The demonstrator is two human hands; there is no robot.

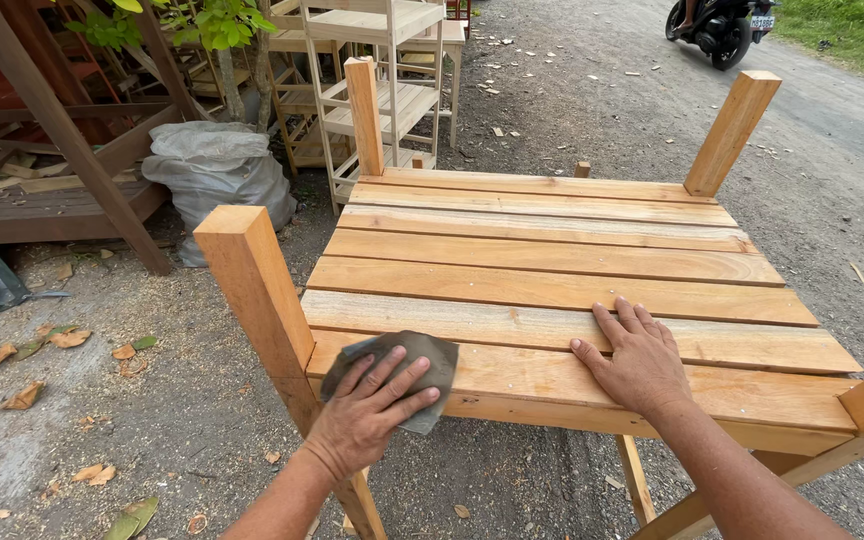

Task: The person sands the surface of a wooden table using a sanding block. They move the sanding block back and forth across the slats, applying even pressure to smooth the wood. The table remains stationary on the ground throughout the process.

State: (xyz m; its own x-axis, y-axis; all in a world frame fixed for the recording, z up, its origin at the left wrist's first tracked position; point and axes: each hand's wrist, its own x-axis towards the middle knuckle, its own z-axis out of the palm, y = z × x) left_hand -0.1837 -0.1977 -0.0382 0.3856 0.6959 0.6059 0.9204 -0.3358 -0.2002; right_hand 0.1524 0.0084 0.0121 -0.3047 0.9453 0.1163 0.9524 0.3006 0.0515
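A slatted wooden table (pixel 542 260) of light orange planks stands in front of me, with square posts rising above its corners. My left hand (pixel 367 410) presses a grey-brown sheet of sandpaper (pixel 432 358) flat onto the nearest plank, close to the near left post (pixel 252 290). My right hand (pixel 637 358) lies flat on the two nearest planks, fingers spread, holding nothing. Both forearms reach in from the bottom edge.
Gravel ground with dry leaves lies to the left. A grey sack (pixel 214 175) sits by dark timber frames (pixel 62 130) at the back left. Pale wooden shelf racks (pixel 382 90) stand behind the table. A motorbike (pixel 720 28) is on the road at the top right.
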